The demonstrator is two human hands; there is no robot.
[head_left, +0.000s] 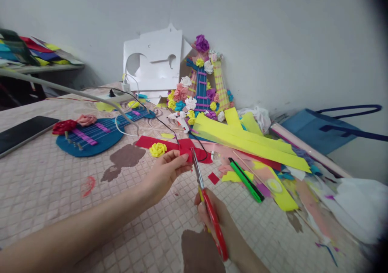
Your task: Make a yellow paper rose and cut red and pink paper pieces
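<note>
Between its thumb and fingers, my left hand (168,169) pinches a small piece of red paper (185,147). My right hand (220,214) grips a pair of scissors (211,212) with red and yellow handles; the blade tips meet the red paper's right edge. A long red paper strip (145,142) lies just behind, with a yellow paper flower (158,149) beside my left fingers. One small red square (214,178) rests on the table to the right of the blades. Left of my hands lies a blue guitar-shaped craft (100,139) with purple strips, strings and a red flower (64,127).
A white glue gun (179,120) lies behind the red strip, its cable looping forward. To the right are yellow paper strips (251,140), a green cutter (247,181) and scraps. Decorated guitars (201,87) and a white board (151,59) lean on the wall. A tablet (26,132) lies left.
</note>
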